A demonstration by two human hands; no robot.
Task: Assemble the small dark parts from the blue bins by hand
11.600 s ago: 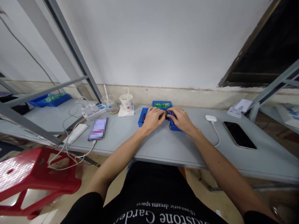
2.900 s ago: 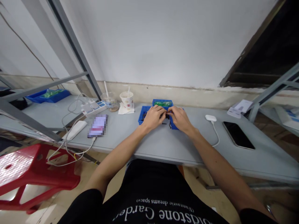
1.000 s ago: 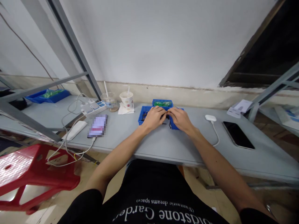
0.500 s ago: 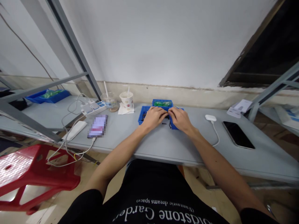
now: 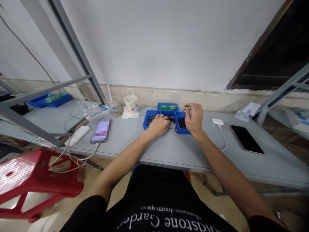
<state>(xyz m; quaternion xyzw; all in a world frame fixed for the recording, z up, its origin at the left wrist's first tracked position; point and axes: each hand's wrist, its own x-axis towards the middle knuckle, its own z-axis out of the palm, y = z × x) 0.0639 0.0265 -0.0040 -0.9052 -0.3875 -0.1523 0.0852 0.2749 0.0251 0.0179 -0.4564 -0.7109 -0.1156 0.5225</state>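
My left hand [image 5: 158,125] reaches over the middle blue bin [image 5: 167,112], fingers bent down at small dark parts [image 5: 172,119]; what its fingertips hold is hidden. My right hand [image 5: 195,118] is raised above the right blue bin [image 5: 184,131], thumb and forefinger pinched on a thin dark piece [image 5: 184,109] too small to name. That bin holds black small parts [image 5: 182,122]. The left blue bin [image 5: 145,124] holds small dark and shiny pieces. A few black pieces [image 5: 176,130] lie on the table in front of the bins.
Behind stands a blue bin with green packets [image 5: 168,107]. Left are a paper cup [image 5: 130,104], a plastic cup [image 5: 114,108], a power strip [image 5: 102,112] and a phone [image 5: 101,130]. Right are a white charging case [image 5: 217,122] and a black phone [image 5: 246,139].
My hands were together over the middle bin. My right hand has moved right and up with the thin piece; my left hand has shifted slightly down and left, uncovering the bins.
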